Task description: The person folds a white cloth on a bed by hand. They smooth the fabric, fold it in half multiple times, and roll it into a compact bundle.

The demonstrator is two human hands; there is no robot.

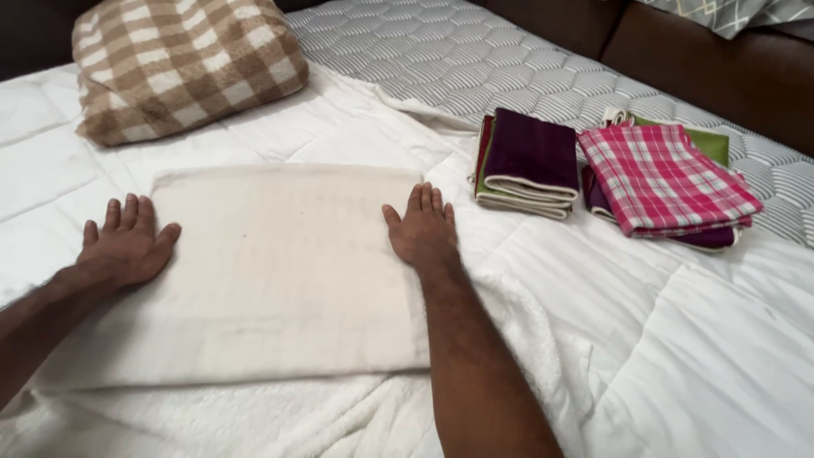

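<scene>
1. Towel (280, 271): folded, cream, flat on white blanket (678, 339).
2. Left hand (127, 242): flat on towel's left edge, fingers spread.
3. Right hand (424, 229): flat on towel's right edge, fingers together.
4. Folded cloths (526, 161): right of towel.

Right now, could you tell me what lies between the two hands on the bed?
In the head view, only the flat cream towel lies between the left hand and the right hand; both palms press its side edges.

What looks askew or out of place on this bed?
Little stands out. The cream towel lies flat under both hands. Beside it, the pink checked cloth sits askew on its stack, and the white comforter leaves the grey mattress bare.
</scene>
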